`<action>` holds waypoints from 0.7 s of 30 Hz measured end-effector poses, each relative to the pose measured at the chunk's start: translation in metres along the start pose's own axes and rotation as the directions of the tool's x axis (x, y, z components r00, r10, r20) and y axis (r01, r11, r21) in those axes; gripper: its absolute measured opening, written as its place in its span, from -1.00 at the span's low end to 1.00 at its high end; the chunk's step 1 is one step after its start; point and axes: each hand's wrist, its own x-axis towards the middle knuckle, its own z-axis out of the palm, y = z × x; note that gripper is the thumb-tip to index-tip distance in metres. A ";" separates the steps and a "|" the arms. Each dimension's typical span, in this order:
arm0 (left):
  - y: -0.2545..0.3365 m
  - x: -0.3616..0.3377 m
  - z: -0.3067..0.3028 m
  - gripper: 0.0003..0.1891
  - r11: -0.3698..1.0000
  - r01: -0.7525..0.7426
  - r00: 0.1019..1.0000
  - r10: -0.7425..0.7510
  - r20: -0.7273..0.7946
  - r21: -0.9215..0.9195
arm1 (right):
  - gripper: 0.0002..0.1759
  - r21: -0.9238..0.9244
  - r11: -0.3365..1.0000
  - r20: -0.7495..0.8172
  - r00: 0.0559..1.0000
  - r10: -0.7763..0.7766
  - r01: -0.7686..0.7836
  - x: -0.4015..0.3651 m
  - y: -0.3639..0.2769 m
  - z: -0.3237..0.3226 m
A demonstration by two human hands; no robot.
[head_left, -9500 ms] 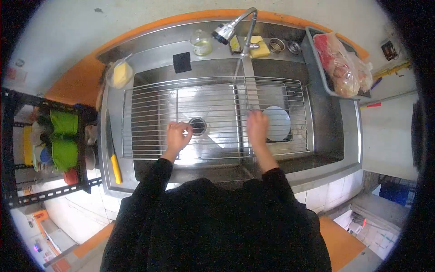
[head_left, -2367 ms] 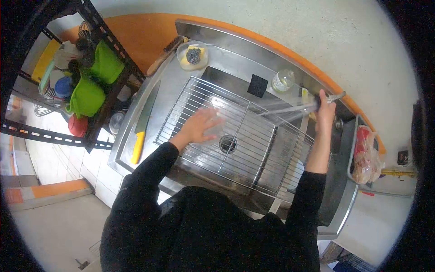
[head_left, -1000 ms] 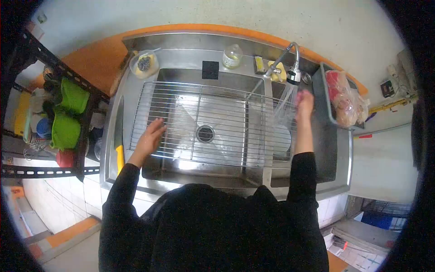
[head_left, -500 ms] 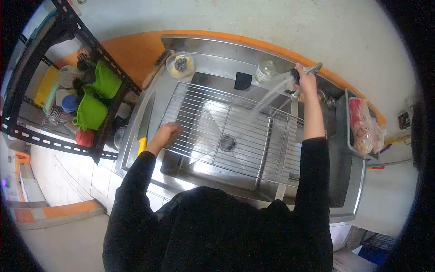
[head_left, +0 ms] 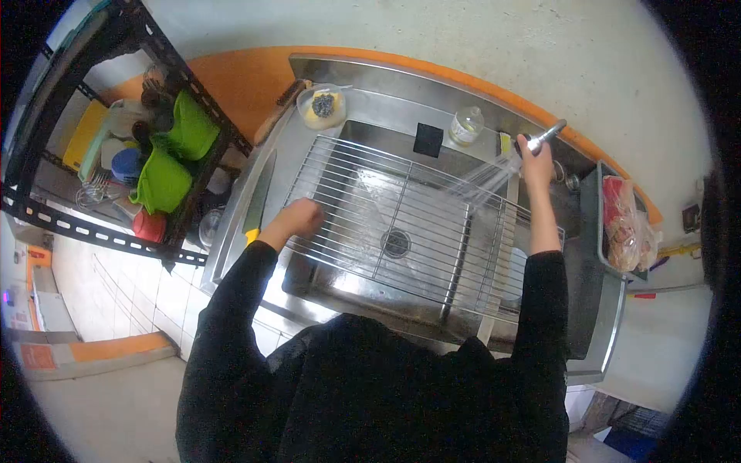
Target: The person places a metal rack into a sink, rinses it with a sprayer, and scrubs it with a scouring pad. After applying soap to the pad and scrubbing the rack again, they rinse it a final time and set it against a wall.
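Note:
A metal wire rack [head_left: 393, 221] lies across the steel sink [head_left: 370, 299], over its drain [head_left: 396, 243]. My left hand [head_left: 302, 218] is closed at the rack's left edge, fingers curled round the wires. With my right hand [head_left: 537, 167] I grip a faucet sprayer [head_left: 546, 136] at the upper right. Water [head_left: 488, 180] fans out from it, down and leftward over the right part of the rack. A yellow-handled knife [head_left: 253, 234] rests on the counter beside my left forearm.
Behind the sink are a tub with a scrubber [head_left: 323, 106], a black pad [head_left: 428, 140] and a clear bottle [head_left: 466, 126]. A grey bin with bagged items [head_left: 620, 220] stands right. A black metal shelf [head_left: 108, 231] with green containers [head_left: 166, 181] is left.
The spray has swung toward the right side of the rack and spread wider. My right hand is turned differently on the sprayer. The whole view has shifted slightly.

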 end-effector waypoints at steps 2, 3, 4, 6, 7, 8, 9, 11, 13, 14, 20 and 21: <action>0.002 0.004 -0.002 -0.85 0.997 0.009 0.998 -0.014 0.063 0.080 | -0.28 0.143 0.984 0.135 0.987 0.085 -0.104 0.014 -0.003 0.003; 0.005 0.004 -0.005 -0.85 0.997 -0.006 0.998 0.002 0.062 0.073 | -0.24 0.207 0.965 0.202 0.972 0.121 -0.163 0.020 -0.007 -0.001; 0.007 0.004 -0.009 -0.85 0.998 -0.022 0.998 0.018 0.061 0.066 | -0.25 0.441 0.842 0.302 0.935 0.186 -0.310 0.011 -0.032 -0.007; 0.011 0.005 -0.010 -0.85 0.998 -0.019 0.999 0.017 0.037 0.062 | -0.33 0.525 0.786 0.278 0.939 0.204 -0.326 0.012 -0.046 0.000; 0.011 0.005 -0.009 -0.85 0.998 0.001 1.000 -0.002 0.013 0.064 | -0.37 0.567 0.753 0.269 0.940 0.212 -0.332 0.016 -0.050 0.004; 0.011 0.005 -0.007 -0.85 0.998 0.023 1.000 -0.022 -0.012 0.067 | -0.43 0.626 0.693 0.282 0.932 0.227 -0.358 0.019 -0.050 0.009; 0.007 0.005 -0.003 -0.85 0.998 0.032 0.999 -0.030 -0.041 0.059 | -0.49 0.680 0.626 0.297 0.924 0.241 -0.381 0.023 -0.043 0.018; 0.001 0.007 0.006 -0.85 0.998 0.037 0.995 -0.033 -0.093 0.048 | -0.60 0.807 0.472 0.293 0.934 0.201 -0.355 0.022 -0.036 0.028; 0.016 0.006 0.003 -0.85 0.993 0.086 0.991 -0.078 -0.105 0.079 | -0.70 0.923 0.287 0.237 0.966 0.103 -0.258 0.011 -0.036 0.039; 0.026 0.009 0.001 -0.85 0.990 0.108 0.989 -0.097 -0.113 0.095 | -0.56 0.931 0.283 0.221 0.973 0.065 -0.231 0.006 -0.034 0.046; 0.121 0.077 0.011 -0.73 0.787 -0.035 0.824 -0.326 -0.463 -0.616 | -0.83 0.566 -0.128 0.784 0.580 -0.220 -0.814 -0.049 -0.036 0.081; 0.123 0.100 0.020 -0.72 0.819 -0.055 0.816 -0.293 -0.498 -0.572 | -0.82 0.483 -0.201 0.868 0.496 -0.022 -0.852 -0.059 -0.052 0.077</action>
